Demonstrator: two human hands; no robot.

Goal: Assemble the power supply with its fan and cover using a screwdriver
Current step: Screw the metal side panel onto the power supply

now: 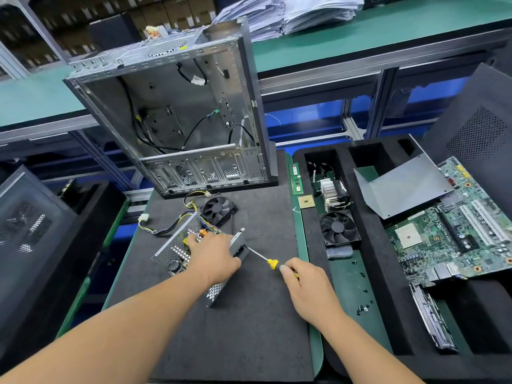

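The open power supply (177,249), a perforated metal box with its circuit board showing, lies on the dark foam mat (249,328). My left hand (214,257) presses down on top of it. My right hand (307,286) grips a yellow-handled screwdriver (270,262), whose tip touches the supply's right end face by the socket. A black fan (219,209) lies just behind the supply, joined to it by wires. A bent grey metal sheet (401,187), which may be the cover, rests in the tray to the right.
An empty computer case (171,112) stands upright behind the mat. The black foam tray (371,259) on the right holds a second fan (338,228), a heatsink (331,194), a motherboard (454,228) and loose black screws (363,307). A dark case panel (30,225) lies left.
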